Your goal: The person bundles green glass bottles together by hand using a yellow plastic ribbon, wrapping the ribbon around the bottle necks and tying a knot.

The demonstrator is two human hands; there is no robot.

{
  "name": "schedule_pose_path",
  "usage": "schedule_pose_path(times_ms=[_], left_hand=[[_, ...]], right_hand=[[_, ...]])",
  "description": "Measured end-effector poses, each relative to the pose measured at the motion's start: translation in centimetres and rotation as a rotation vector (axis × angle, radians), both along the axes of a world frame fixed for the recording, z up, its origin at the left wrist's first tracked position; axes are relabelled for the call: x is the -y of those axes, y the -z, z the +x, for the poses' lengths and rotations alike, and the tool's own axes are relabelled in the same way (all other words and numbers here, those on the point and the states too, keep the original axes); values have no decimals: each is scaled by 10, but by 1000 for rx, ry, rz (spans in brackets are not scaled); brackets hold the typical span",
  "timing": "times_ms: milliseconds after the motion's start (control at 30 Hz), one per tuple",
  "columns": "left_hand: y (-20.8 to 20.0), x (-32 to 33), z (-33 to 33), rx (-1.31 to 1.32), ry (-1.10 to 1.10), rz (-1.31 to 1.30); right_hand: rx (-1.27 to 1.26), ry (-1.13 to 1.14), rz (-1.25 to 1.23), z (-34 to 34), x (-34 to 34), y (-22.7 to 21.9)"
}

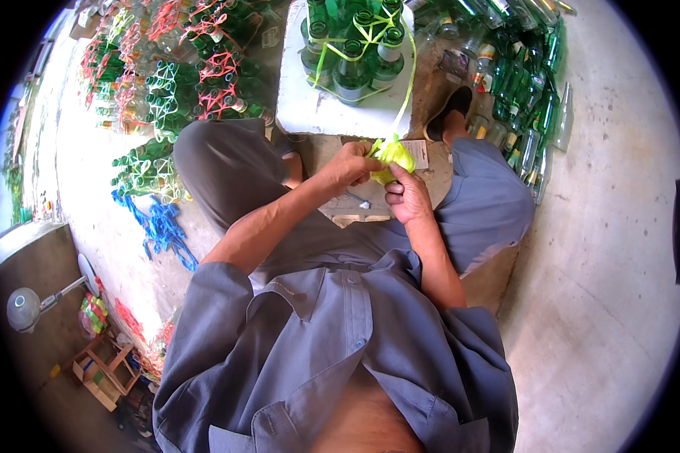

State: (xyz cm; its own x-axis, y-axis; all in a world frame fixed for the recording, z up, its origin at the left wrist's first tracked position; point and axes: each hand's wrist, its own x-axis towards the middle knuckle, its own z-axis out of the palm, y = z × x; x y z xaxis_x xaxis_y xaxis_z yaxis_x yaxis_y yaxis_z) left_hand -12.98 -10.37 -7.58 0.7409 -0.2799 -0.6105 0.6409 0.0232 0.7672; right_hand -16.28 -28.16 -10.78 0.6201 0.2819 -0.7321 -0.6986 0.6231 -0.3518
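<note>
Between my knees, both hands are closed on a bunched roll of yellow-green plastic strap. My left hand pinches its left side, and my right hand grips it from the lower right with the thumb on top. From the roll a strand of strap runs up to a cluster of green glass bottles. These bottles stand upright on a white block in front of me, with the same strap looped around and between their necks.
Bundles of strapped green bottles stand at the far left. Blue strap lies in a tangle on the floor. Loose bottles are heaped at the right. A standing fan and a small wooden stool are at the lower left.
</note>
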Motion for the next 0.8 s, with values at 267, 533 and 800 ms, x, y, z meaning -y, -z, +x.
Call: schedule_pose_path(times_ms=[267,533,800], left_hand=[[5,-8,-1,39,-89,-188],[18,-3,-4,-116,-264,-284],[16,-1,-1,98,-262,-28]], right_hand=[[39,66,128,0,4,-3],[65,31,143,0,8,-6],[69,6,172,1,10,-3]])
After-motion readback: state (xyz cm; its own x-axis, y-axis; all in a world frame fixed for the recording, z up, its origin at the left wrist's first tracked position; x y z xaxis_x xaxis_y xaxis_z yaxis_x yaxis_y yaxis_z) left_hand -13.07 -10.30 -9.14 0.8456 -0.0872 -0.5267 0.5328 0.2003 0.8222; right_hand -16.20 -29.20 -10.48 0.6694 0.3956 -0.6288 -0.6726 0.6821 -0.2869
